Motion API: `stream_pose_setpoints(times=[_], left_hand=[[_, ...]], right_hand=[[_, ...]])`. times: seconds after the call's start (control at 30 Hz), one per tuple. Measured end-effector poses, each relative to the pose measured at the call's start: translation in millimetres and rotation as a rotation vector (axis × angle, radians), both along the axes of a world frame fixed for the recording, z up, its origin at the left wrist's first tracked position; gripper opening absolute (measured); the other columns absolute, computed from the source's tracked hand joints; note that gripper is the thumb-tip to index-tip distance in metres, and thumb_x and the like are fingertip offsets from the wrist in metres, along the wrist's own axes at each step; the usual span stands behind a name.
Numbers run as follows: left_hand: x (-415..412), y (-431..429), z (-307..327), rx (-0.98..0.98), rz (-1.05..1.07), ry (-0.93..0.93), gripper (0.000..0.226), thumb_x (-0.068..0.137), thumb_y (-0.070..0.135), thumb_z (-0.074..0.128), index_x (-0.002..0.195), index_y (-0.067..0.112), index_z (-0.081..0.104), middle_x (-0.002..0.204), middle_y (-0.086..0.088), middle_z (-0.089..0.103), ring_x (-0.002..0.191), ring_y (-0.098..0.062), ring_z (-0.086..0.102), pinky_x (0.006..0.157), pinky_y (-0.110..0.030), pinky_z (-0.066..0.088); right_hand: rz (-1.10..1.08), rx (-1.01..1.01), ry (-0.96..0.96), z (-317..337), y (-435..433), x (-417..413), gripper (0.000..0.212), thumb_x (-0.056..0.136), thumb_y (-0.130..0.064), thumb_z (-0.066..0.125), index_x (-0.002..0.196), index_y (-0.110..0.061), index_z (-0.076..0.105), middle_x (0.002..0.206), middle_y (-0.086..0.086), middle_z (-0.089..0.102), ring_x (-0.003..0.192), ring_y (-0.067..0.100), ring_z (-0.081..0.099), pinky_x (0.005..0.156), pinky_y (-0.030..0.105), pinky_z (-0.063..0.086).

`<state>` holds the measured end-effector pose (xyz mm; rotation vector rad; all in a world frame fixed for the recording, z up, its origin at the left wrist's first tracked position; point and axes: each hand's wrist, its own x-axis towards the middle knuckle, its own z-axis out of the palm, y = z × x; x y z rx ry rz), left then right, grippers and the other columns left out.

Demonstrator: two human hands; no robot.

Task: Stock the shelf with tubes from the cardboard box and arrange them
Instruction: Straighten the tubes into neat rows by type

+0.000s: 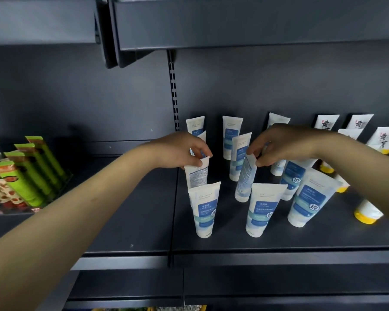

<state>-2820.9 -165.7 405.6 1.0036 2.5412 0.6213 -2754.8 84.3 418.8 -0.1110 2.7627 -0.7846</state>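
Note:
Several white tubes with blue labels stand cap-down on the dark shelf (222, 243). My left hand (180, 151) pinches the top edge of one tube (197, 175) in the left column, its back label facing me. My right hand (283, 142) pinches the top of another tube (245, 180) in the middle column; this one is turned edge-on and leans slightly. In front of them stand two tubes, one at the front left (203, 209) and one at the front middle (262, 209), with a third (308, 198) at the right. The cardboard box is out of view.
White tubes with yellow caps (366, 214) and black lettering stand at the right of the same shelf. Green boxes (32, 169) and patterned packs (0, 189) sit on the neighbouring shelf at the left. Another shelf (234, 23) hangs overhead.

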Motion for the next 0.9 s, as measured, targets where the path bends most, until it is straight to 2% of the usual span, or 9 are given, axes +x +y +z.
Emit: stream_pose_setpoints(times=[0.1,0.2,0.4,0.5,0.57,0.7,0.8,0.9], left_hand=[[-2.6,-1.1,2.1,0.008,-0.045,-0.020,0.027,0.088,0.015,0.064,0.110,0.031,0.067,0.107,0.012,0.065,0.099,-0.007,0.063,0.088,-0.020,0.050],[-3.0,-1.9,2.4,0.023,-0.075,-0.025,0.027,0.088,0.010,0.063,0.104,0.032,0.068,0.105,0.017,0.067,0.098,-0.001,0.063,0.093,-0.019,0.048],[-4.5,-3.8,1.1,0.049,-0.103,-0.040,0.027,0.088,0.005,0.062,0.097,0.030,0.070,0.089,0.026,0.067,0.086,0.014,0.060,0.080,-0.003,0.044],[-5.9,-5.8,0.7,0.031,-0.122,-0.009,0.023,0.088,0.006,0.062,0.099,0.025,0.071,0.093,0.024,0.066,0.087,0.013,0.059,0.081,-0.004,0.044],[-6.2,-7.9,0.6,0.026,-0.115,0.011,0.020,0.088,0.010,0.063,0.103,0.022,0.071,0.096,0.023,0.066,0.092,0.011,0.059,0.087,-0.006,0.044],[-2.1,-9.5,0.7,0.020,-0.048,0.117,0.021,0.086,0.032,0.067,0.104,0.023,0.070,0.095,0.022,0.062,0.093,0.006,0.057,0.082,-0.003,0.041],[2.1,-6.7,-0.2,-0.048,0.027,0.212,0.031,0.085,0.049,0.061,0.099,0.023,0.069,0.095,0.014,0.060,0.088,-0.001,0.054,0.078,-0.014,0.044],[3.2,-2.3,-4.8,-0.093,0.102,0.219,0.040,0.084,0.054,0.059,0.095,0.016,0.068,0.097,0.004,0.062,0.090,-0.011,0.057,0.080,-0.027,0.049]], right_hand=[[0.037,0.151,0.071,2.8,-0.4,-3.2,0.029,0.081,-0.021,0.073,0.109,-0.022,0.068,0.100,-0.008,0.069,0.088,0.009,0.066,0.063,0.008,0.044],[0.064,0.208,0.116,2.5,-1.4,-6.1,0.025,0.078,-0.031,0.075,0.102,-0.024,0.070,0.097,-0.013,0.068,0.085,-0.001,0.061,0.060,0.003,0.039],[0.038,0.274,0.303,-9.3,-4.5,-15.2,0.023,0.077,-0.039,0.075,0.083,-0.017,0.075,0.081,-0.007,0.070,0.081,0.010,0.064,0.075,0.026,0.050],[0.058,0.286,0.334,-11.1,-4.3,-16.8,0.025,0.079,-0.041,0.072,0.080,-0.016,0.073,0.074,-0.011,0.065,0.075,0.009,0.061,0.067,0.021,0.045],[0.073,0.274,0.320,-10.2,-3.4,-17.3,0.025,0.079,-0.040,0.071,0.082,-0.015,0.074,0.073,-0.013,0.065,0.073,0.006,0.060,0.064,0.016,0.043],[0.094,0.324,0.308,-6.2,1.8,-18.4,0.027,0.077,-0.046,0.071,0.084,-0.020,0.076,0.084,-0.008,0.062,0.083,0.009,0.059,0.076,0.027,0.047],[0.079,0.297,0.247,-4.2,4.7,-19.0,0.024,0.078,-0.044,0.071,0.083,-0.021,0.074,0.084,-0.014,0.060,0.082,0.006,0.060,0.077,0.027,0.050],[0.041,0.249,0.214,-5.2,2.9,-19.0,0.021,0.079,-0.040,0.072,0.082,-0.020,0.072,0.077,-0.017,0.064,0.075,0.002,0.061,0.075,0.024,0.050]])
